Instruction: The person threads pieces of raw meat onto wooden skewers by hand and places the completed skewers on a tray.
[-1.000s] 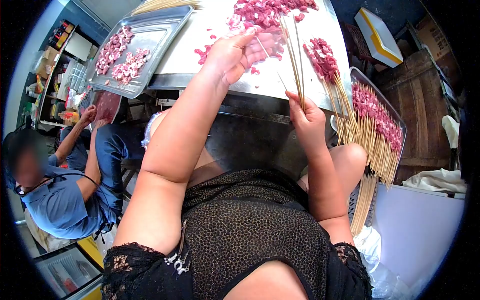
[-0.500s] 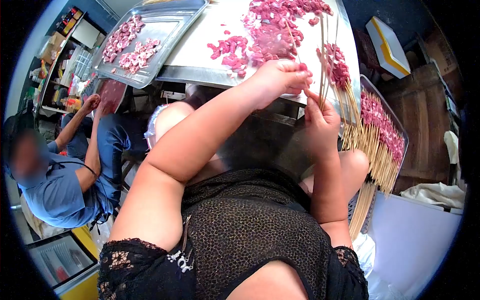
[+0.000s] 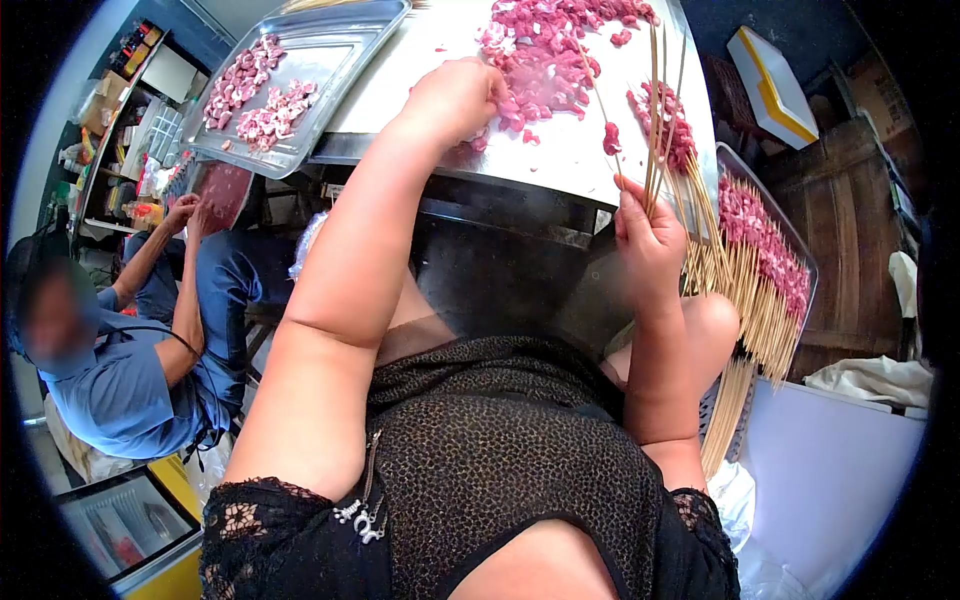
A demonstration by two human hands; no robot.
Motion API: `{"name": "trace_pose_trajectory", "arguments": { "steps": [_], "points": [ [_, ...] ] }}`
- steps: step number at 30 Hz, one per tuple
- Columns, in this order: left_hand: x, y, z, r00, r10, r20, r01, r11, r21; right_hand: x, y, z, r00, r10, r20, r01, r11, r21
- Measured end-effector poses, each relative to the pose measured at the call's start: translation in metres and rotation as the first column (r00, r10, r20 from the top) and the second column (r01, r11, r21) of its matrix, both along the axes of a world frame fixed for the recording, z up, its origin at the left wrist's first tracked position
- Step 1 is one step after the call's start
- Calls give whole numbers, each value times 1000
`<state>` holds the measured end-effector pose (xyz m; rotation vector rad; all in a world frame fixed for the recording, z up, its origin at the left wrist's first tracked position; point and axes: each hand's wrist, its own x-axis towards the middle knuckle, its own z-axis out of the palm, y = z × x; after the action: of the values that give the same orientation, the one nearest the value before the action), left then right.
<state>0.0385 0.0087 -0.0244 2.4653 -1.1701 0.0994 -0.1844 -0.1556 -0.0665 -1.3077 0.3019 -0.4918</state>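
Observation:
My right hand (image 3: 650, 240) is closed around several bamboo skewers (image 3: 656, 120) that point up over the table edge. One thin skewer leans left from its fingertips, with a piece of red meat (image 3: 611, 138) threaded partway along it. My left hand (image 3: 455, 98) is at the left side of a pile of cut raw meat (image 3: 540, 65), its fingers curled down against the pieces. Whatever lies between those fingertips is hidden. Beside the right hand, loaded meat skewers (image 3: 668, 125) lie on the table's right side with their bare ends toward me.
A metal tray (image 3: 335, 70) with two heaps of meat pieces overhangs the white tabletop (image 3: 385, 110) at left. More loaded skewers (image 3: 760, 250) fill a tray at right. A seated co-worker (image 3: 120, 370) handles something near a reddish tray at left. A white-and-yellow box (image 3: 775, 90) stands behind.
My left hand has moved left and away from the skewer tip to the meat pile. The threaded meat piece now shows uncovered. My right hand stays nearly in place, still holding the skewers.

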Motion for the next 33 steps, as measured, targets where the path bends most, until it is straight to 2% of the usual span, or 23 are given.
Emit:
{"name": "trace_pose_trajectory", "arguments": {
  "steps": [1, 5, 6, 7, 9, 11, 12, 13, 15, 19, 21, 25, 27, 28, 30, 31, 33],
  "points": [
    [1, -1, 0, 991, 26, 130, -27, 1000, 6, 0, -1, -2, 1000, -2, -3, 2, 1000, -15],
    [3, 0, 5, 967, 48, 249, -25, 995, -96, -2, -3, -4, 1000, 10, 5, -10, 999, -34],
    [5, 0, 7, 995, 82, -63, -95, 963, -252, -2, -5, -5, 1000, 16, -3, -16, 999, -43],
    [7, 1, 8, 927, 63, -370, -209, 905, -371, -3, -4, -5, 1000, 13, -3, -13, 999, -40],
    [9, 1, 8, 929, 48, -367, -211, 884, -418, -2, -3, -5, 998, 56, -29, -57, 997, -49],
    [9, -4, 6, 649, -219, -729, -429, 685, -588, -1, 1, -4, 996, 69, -49, -72, 995, -63],
    [5, -8, 8, 602, -288, -744, -480, 614, -626, -1, 3, -4, 994, 81, -72, -86, 993, -78],
    [1, -12, 9, 602, -289, -744, -479, 615, -626, -1, 4, -4, 994, 80, -72, -85, 993, -78],
    [-5, -17, 12, 444, -380, -812, -595, 552, -584, 0, 6, -4, 986, 114, -119, -126, 986, -104],
    [-7, -17, 10, 499, -305, -811, -525, 639, -563, 1, 7, -6, 984, 98, -145, -116, 987, -115],
    [-7, -13, 14, 775, 11, -632, -338, 852, -400, 0, 6, -6, 984, 77, -158, -100, 985, -141],
    [-16, -12, 18, 818, -20, -575, -301, 838, -456, -1, 4, -3, 976, 30, -215, -87, 962, -258],
    [-15, -13, 16, 762, -203, -614, -307, 722, -620, -1, 3, -4, 972, 17, -235, -88, 951, -296],
    [-15, -13, 16, 763, -203, -614, -306, 723, -620, -1, 3, -4, 967, 4, -254, -91, 938, -334],
    [-14, -14, 19, 667, -216, -713, -451, 645, -617, -1, 3, -5, 969, 0, -249, -86, 939, -334],
    [-10, -14, 18, 668, -216, -712, -450, 645, -618, -1, 3, -5, 970, -3, -245, -81, 939, -334],
    [-2, -13, 15, 605, -304, -736, -506, 568, -650, -3, 3, -2, 968, -22, -249, -63, 943, -328]
  ]
}}
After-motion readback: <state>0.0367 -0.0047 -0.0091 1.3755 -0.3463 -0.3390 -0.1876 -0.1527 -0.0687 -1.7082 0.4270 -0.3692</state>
